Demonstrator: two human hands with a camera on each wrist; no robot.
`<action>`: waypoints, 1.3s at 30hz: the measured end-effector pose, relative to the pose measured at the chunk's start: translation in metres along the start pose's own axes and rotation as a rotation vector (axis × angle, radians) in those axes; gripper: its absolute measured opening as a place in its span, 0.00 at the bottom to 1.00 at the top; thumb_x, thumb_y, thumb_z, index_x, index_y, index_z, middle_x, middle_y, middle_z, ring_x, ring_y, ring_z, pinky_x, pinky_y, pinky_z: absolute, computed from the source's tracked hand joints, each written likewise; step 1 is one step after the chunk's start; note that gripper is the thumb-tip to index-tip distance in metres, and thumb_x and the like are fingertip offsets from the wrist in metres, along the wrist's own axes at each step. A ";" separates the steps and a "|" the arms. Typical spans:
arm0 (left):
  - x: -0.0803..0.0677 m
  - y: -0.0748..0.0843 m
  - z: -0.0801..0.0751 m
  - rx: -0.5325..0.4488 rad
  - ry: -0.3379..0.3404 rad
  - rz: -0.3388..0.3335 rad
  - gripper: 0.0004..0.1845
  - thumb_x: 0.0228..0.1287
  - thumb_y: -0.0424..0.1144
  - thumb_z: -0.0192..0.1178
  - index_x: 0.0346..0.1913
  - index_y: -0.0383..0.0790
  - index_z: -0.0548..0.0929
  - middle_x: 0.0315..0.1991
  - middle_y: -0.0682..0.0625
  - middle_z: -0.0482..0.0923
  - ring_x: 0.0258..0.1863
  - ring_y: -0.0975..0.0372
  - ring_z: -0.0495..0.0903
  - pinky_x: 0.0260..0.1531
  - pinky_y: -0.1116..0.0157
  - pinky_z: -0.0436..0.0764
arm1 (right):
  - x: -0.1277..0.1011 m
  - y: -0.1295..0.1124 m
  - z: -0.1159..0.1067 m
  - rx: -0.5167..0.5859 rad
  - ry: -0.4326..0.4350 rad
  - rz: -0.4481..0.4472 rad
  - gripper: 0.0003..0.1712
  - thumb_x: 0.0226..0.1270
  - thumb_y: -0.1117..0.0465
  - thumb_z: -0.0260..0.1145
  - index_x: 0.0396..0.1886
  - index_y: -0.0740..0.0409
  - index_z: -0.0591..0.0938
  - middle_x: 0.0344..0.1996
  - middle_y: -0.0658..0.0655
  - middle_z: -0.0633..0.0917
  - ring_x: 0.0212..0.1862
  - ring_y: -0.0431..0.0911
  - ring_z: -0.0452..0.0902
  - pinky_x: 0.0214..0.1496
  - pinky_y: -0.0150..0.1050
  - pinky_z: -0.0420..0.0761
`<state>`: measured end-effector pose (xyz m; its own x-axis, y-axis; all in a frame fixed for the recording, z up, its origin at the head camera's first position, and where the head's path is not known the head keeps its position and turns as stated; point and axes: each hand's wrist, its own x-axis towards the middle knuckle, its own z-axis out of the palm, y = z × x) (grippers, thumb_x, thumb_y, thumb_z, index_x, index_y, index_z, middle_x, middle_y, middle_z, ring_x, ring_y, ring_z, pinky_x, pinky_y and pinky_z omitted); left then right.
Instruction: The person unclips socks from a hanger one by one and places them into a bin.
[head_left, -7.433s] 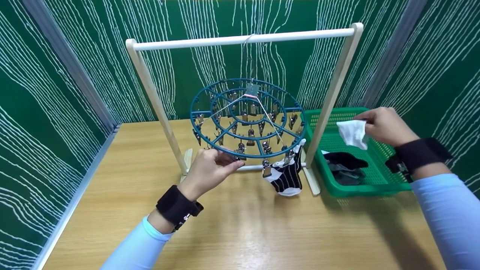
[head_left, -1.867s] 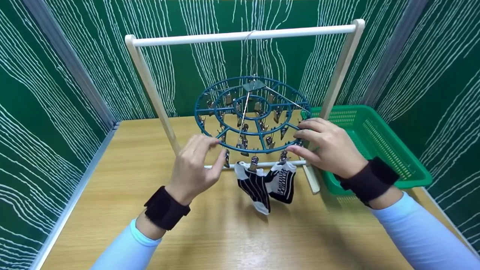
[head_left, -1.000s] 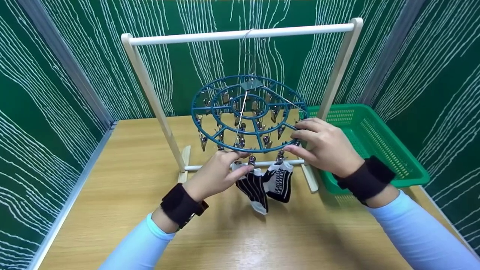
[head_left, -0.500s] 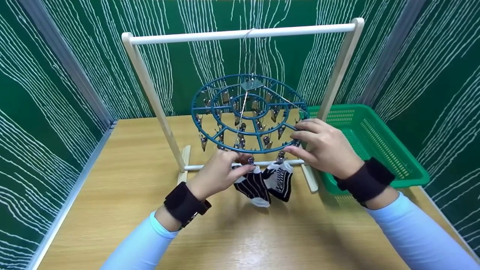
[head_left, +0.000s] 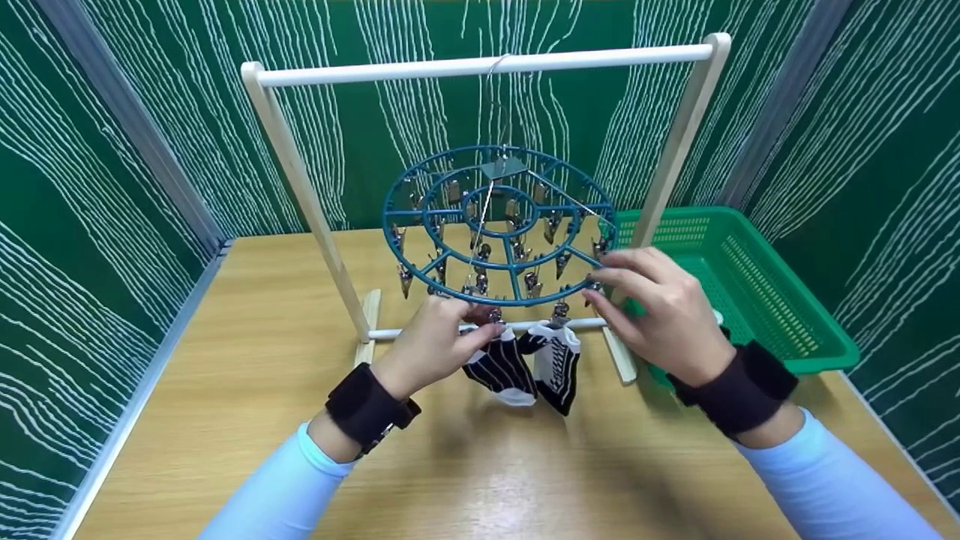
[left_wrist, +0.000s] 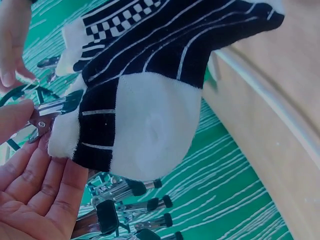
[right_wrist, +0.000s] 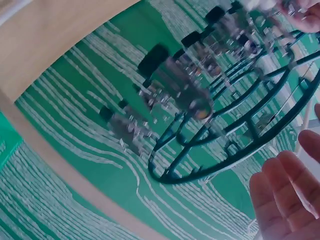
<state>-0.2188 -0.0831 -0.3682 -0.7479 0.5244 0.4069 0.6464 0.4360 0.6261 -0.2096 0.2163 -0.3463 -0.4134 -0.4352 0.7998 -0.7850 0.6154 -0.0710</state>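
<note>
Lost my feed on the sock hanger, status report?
Left hand pinches clip on striped sock. Right hand open beside hanger ring. Second sock hangs clipped alongside. Nothing in the way.

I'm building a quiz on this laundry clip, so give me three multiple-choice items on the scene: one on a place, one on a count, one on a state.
1. Where is the basket?
A. Left of the rack
B. Right of the rack
C. Hanging on the top bar

2. How many socks hang from the hanger?
A. Two
B. Four
C. None

3. What is the left hand doing?
A. Lying flat on the table
B. Holding the rack post
C. Pinching a clip at a sock's top

Answers:
1 B, the basket sits just past the right post of the rack.
2 A, one sock and a second sock hang side by side.
3 C, thumb and finger meet on the clip.
</note>
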 end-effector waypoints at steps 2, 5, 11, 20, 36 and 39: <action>0.000 0.000 0.000 0.008 0.004 -0.007 0.08 0.77 0.34 0.68 0.47 0.32 0.92 0.42 0.42 0.94 0.39 0.58 0.91 0.43 0.61 0.91 | -0.004 -0.005 0.002 0.025 0.004 -0.007 0.07 0.61 0.68 0.79 0.39 0.64 0.91 0.40 0.63 0.91 0.40 0.55 0.86 0.42 0.47 0.87; 0.000 -0.001 0.000 0.017 0.010 -0.012 0.08 0.77 0.34 0.67 0.47 0.32 0.92 0.42 0.42 0.94 0.38 0.58 0.90 0.42 0.63 0.90 | -0.011 -0.010 0.006 0.061 -0.014 -0.013 0.07 0.60 0.71 0.80 0.38 0.62 0.91 0.36 0.59 0.92 0.36 0.50 0.87 0.39 0.41 0.88; 0.000 -0.003 -0.001 0.014 0.014 -0.025 0.08 0.77 0.34 0.67 0.47 0.32 0.92 0.42 0.42 0.94 0.36 0.59 0.88 0.41 0.66 0.88 | -0.024 -0.023 0.020 0.214 -0.079 0.045 0.11 0.58 0.76 0.79 0.39 0.62 0.91 0.34 0.56 0.93 0.32 0.44 0.88 0.41 0.26 0.87; -0.001 -0.004 -0.001 0.016 0.038 -0.001 0.08 0.76 0.34 0.68 0.48 0.32 0.92 0.42 0.42 0.94 0.41 0.56 0.91 0.45 0.50 0.90 | -0.036 -0.034 0.047 0.311 -0.281 0.223 0.09 0.66 0.68 0.80 0.44 0.63 0.91 0.38 0.56 0.95 0.38 0.46 0.92 0.43 0.41 0.93; 0.001 -0.007 0.001 0.010 0.046 0.016 0.08 0.77 0.34 0.67 0.48 0.33 0.91 0.43 0.43 0.94 0.45 0.55 0.92 0.49 0.54 0.91 | -0.040 -0.028 0.089 0.325 -0.502 0.441 0.09 0.67 0.59 0.82 0.35 0.58 0.89 0.34 0.53 0.91 0.37 0.42 0.82 0.40 0.38 0.85; 0.001 -0.007 0.000 0.013 0.047 0.017 0.07 0.77 0.35 0.67 0.48 0.34 0.91 0.42 0.43 0.94 0.44 0.56 0.92 0.49 0.54 0.91 | -0.041 -0.025 0.096 0.347 -0.527 0.444 0.09 0.66 0.60 0.82 0.38 0.60 0.90 0.37 0.55 0.92 0.39 0.44 0.87 0.43 0.41 0.89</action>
<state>-0.2236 -0.0853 -0.3724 -0.7426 0.4971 0.4489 0.6611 0.4366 0.6102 -0.2172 0.1558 -0.4347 -0.8204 -0.5047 0.2687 -0.5576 0.6019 -0.5717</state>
